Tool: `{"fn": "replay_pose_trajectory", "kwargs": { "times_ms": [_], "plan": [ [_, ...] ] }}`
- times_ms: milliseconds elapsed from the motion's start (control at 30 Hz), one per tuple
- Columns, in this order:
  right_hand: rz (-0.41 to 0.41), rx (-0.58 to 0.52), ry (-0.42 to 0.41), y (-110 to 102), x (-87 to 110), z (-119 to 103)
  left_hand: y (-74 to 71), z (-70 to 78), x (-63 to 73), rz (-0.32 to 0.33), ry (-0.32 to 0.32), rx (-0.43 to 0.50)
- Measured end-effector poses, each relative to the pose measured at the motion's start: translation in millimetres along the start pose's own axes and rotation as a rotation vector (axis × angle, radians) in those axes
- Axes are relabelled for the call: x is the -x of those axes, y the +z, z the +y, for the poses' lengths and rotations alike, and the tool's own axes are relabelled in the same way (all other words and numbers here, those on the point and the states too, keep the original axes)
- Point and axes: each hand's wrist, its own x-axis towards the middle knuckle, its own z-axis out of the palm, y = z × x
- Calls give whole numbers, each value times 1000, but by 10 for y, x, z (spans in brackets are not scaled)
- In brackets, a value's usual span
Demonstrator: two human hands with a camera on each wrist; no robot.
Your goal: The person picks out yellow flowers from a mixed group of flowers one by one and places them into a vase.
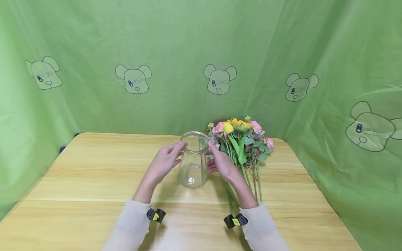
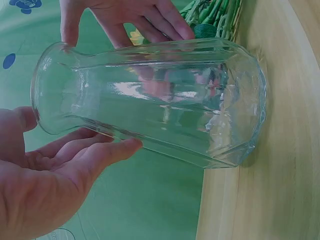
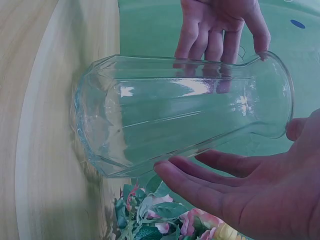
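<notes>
A clear glass vase (image 1: 192, 167) with faceted sides and a flared round rim stands upright on the wooden table. My left hand (image 1: 164, 162) is at its left side, thumb tip at the rim and the other fingers extended along the glass below. On the opposite side, my right hand (image 1: 222, 163) mirrors this, its thumb at the rim and its fingertips close against the glass. Both wrist views show the fingers nearly straight rather than wrapped round the vase (image 2: 150, 105). Through the glass, parts of the far hand's fingers (image 3: 205, 67) show.
A bunch of flowers (image 1: 242, 139), pink, yellow and orange with green leaves, lies right of the vase, stems toward the front and partly behind my right arm. Green curtains (image 1: 176, 42) with bear-head prints surround the table (image 1: 94, 174). Each sleeve carries a black wrist camera (image 1: 156, 215).
</notes>
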Motion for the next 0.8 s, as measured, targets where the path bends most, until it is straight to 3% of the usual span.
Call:
{"fn": "replay_pose_trajectory", "kwargs": {
  "times_ms": [500,800],
  "plan": [
    [-54,12,-21,-77,-3,-25,-46,9,-9,-22,9,12],
    [76,84,-74,-303,16,-7,-50,-13,-10,-38,7,15]
  ]
}}
